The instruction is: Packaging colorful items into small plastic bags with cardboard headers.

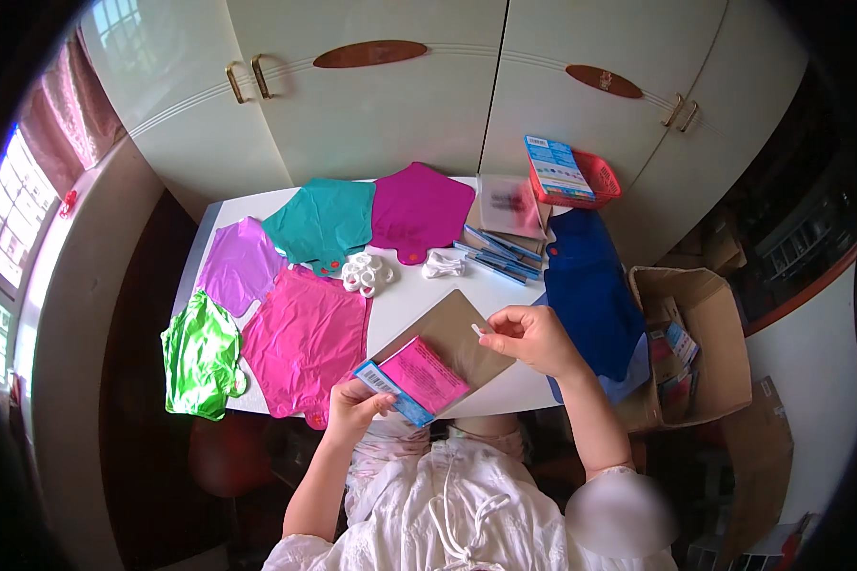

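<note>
My left hand pinches the lower left edge of a flat pink package with a blue header that carries a barcode. The package is tilted over a brownish-grey flat sheet near the table's front edge. Just to the right, my right hand is closed in a pinch on a small white strip, held above the sheet and apart from the package. Beyond the sheet lie a bundle of white ribbon rolls, a smaller white coil and several slim blue-and-silver packets.
Flat foil pieces in green, lilac, pink, teal, magenta and dark blue cover much of the white table. A red basket with blue packages stands at the back right. An open cardboard box is at right.
</note>
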Tool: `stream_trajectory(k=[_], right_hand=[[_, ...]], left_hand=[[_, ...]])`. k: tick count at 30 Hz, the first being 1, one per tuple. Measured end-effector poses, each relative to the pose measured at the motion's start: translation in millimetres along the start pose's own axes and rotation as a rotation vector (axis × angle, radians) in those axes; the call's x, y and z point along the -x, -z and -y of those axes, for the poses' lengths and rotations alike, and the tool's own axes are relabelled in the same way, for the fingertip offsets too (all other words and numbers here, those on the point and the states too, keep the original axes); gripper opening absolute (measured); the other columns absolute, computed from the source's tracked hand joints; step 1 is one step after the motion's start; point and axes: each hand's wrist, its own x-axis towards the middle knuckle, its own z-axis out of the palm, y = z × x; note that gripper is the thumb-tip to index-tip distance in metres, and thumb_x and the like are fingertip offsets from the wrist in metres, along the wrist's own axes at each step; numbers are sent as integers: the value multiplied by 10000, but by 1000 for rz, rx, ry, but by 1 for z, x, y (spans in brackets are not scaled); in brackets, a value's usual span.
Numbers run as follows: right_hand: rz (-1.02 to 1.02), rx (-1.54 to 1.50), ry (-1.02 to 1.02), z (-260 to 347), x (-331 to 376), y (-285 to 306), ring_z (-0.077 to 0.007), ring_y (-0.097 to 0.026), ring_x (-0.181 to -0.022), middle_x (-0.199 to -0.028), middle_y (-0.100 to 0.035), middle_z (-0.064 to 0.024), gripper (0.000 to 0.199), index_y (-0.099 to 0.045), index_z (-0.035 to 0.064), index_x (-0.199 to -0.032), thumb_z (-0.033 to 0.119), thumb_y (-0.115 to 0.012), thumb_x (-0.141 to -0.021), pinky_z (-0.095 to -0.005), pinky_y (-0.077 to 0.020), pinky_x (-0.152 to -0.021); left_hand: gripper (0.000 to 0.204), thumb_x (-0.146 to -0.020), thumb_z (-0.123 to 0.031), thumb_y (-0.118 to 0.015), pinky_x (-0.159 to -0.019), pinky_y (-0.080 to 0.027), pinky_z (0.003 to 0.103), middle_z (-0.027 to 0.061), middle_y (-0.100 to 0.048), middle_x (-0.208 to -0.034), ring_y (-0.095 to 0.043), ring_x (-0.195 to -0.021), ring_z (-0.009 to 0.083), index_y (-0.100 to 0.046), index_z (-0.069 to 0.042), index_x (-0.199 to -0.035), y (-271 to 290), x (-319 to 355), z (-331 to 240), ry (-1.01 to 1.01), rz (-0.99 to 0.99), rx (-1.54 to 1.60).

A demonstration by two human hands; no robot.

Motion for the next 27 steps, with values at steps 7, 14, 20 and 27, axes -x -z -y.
stream_trajectory(k=[7, 14, 20, 27], right_hand=[[21, -138, 19, -25, -12, 0, -28, -563, -721, -793, -657, 12, 136, -683, -5, -900, 100, -727, -827, -190, -455, -648], [40, 10, -80, -77, -50, 10, -47, -570, -715, -773, -675, -13, 150, -697, -8, -894, 123, -721, -825, -219, -461, -656], [69, 418, 4, -110, -83, 1, -210, -670, -744, -808, -702, -123, 208, -701, 19, -903, 195, -706, -792, -308, -498, -694], [-226, 895, 521, -108, -92, -20, -272, -628, -861, -875, -642, -84, 205, -686, 91, -927, 212, -702, -763, -386, -507, -760]], left_hand=[[104, -806, -65, -733, -534, -461, 219, 65, -698, -784, -630, -630, 98, -692, 6, -869, -4, 1, 4, 13, -30, -26], [283, -767, -134, -759, -584, -494, 259, 62, -671, -784, -644, -674, 140, -655, -22, -1006, -17, 1, 0, 135, -243, -876], [382, -776, -154, -645, -939, -454, 415, 106, -586, -1188, -539, -1148, 248, -606, -91, -1150, -22, -21, -16, -625, 320, -1563], [339, -790, -101, -588, -912, -505, 367, 126, -623, -1162, -609, -1090, 264, -628, -62, -1124, -22, -28, 1, -756, 445, -1562]])
